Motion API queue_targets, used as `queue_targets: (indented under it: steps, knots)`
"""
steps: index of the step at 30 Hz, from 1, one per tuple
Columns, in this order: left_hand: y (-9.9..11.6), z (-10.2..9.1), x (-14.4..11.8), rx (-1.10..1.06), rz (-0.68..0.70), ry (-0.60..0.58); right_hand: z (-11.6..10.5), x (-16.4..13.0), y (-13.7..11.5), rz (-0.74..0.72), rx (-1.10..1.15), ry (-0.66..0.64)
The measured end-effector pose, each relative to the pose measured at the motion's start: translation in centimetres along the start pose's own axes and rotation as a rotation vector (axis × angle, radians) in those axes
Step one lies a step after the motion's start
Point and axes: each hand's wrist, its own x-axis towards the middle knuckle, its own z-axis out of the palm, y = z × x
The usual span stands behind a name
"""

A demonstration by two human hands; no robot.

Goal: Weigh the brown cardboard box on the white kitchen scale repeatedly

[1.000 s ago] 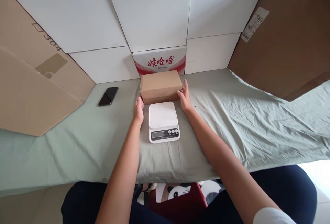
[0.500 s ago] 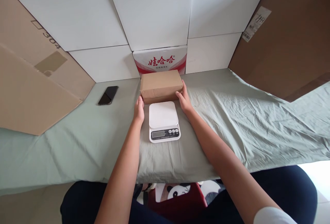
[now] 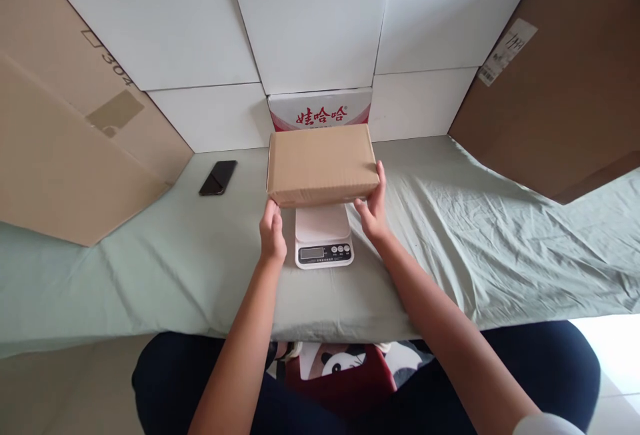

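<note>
While above the scale [image 3: 324, 238], cardboard box [image 3: 321, 163] between both hands [image 3: 273, 233].

Both bare arms reach forward to the frame's centre.
The left hand [image 3: 273, 238] sits left of centre, fingers upward, palm inward; the right hand [image 3: 373, 211] mirrors it right of centre, fingers spread, each gripping one end of a load between them.
</note>
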Motion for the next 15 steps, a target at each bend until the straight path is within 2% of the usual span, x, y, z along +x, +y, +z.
queue_targets:
  steps: [3, 6, 8, 15]
  knots:
    - [1.4, -0.9, -4.4, -0.015, -0.027, -0.012, -1.1, -4.0, -0.8, 0.005, 0.022, 0.046]
    - [2.1, -1.7, -6.9, -0.022, -0.018, 0.013, -1.6, -6.3, -1.3, 0.039, 0.043, 0.008]
    - [2.4, -1.9, -7.3, -0.016, -0.017, 0.024, -1.6, -6.6, -1.6, 0.047, 0.048, 0.013]
    - [2.5, -1.8, -6.4, 0.013, -0.084, 0.025, -1.2, -5.4, -2.8, 0.076, 0.007, 0.003]
